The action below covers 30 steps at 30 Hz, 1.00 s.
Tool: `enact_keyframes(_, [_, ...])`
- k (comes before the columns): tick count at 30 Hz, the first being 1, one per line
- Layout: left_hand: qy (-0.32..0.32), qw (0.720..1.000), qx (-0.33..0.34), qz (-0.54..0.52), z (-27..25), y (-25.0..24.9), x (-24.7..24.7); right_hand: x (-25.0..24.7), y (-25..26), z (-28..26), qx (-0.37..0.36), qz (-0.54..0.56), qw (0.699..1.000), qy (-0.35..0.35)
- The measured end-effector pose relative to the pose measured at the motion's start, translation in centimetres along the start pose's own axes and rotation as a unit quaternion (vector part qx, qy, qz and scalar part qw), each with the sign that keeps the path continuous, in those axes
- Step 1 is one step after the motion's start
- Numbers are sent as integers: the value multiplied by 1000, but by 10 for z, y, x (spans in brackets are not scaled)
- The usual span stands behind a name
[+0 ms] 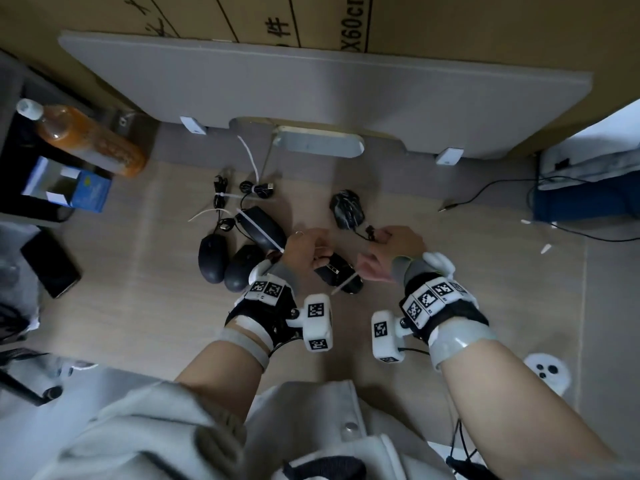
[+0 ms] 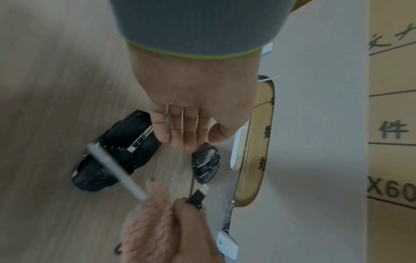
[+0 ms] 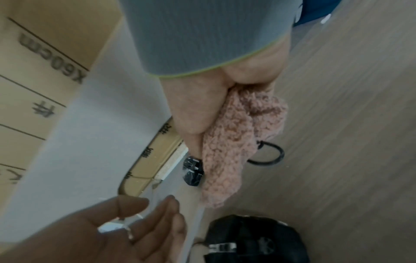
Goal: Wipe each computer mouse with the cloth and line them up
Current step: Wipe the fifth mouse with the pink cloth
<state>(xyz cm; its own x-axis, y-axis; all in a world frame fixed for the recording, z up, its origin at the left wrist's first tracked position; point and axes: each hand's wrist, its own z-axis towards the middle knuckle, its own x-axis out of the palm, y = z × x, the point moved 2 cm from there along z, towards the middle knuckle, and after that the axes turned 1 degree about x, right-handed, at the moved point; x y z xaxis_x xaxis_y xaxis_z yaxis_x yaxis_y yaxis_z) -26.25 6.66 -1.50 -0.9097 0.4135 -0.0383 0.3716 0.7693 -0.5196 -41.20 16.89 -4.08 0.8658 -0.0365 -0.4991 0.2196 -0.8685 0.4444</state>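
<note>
Hands hover over the surface (image 1: 138,306): three mice lined up at left (image 1: 212,258), one angular mouse (image 1: 341,273) below. Left hand (image 2: 191,106), fingers relaxed, holds nothing. Right hand (image 3: 202,99) clutches the pink cloth (image 3: 234,147) (plus a USB plug (image 2: 199,195)). Wiping seems underway; next, grasp the angular mouse.

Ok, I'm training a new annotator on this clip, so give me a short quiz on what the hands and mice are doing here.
1. True or false: the left hand holds the pink cloth.
2. Besides the cloth, the right hand pinches: A) a USB plug B) a pen C) a key?
3. How many mice show in the head view?
Key: 1 false, the right hand grips it. 2 A. 3 five: three clustered left, the patterned mouse, the angular mouse.
</note>
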Motion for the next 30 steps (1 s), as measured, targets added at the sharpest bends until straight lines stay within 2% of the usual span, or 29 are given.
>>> enact_keyframes(2, [26,1000,-6,-10,-8,1,-2,-13,16,-19,-21,-47,998,-42])
enact_keyframes(4, [90,994,-15,-55,-26,8,-4,-22,28,-45,-61,-36,995,-74])
enact_keyframes(5, [99,993,-15,-67,-37,11,-4,-26,34,-59,-83,-17,993,-77])
enact_keyframes(7, [67,996,-13,-53,-48,14,-6,-30,38,-70,-103,18,991,-88])
enact_keyframes(8, [67,996,-16,-58,-58,16,-8,-31,39,-81,-119,31,989,-88])
enact_keyframes(11, [147,985,-37,-82,-81,28,-11,-35,38,-117,-184,70,977,-85])
enact_keyframes(16, [167,976,-33,-138,-107,50,-11,-38,36,-164,-244,103,963,-52])
enact_keyframes(20, [180,966,26,-182,-135,49,-7,-39,37,-197,-268,93,959,-16])
enact_keyframes(25, [143,946,107,-270,-159,46,-19,-41,26,-228,-281,60,958,9])
enact_keyframes(30, [135,927,160,-312,-169,38,-21,-35,19,-231,-264,37,963,34])
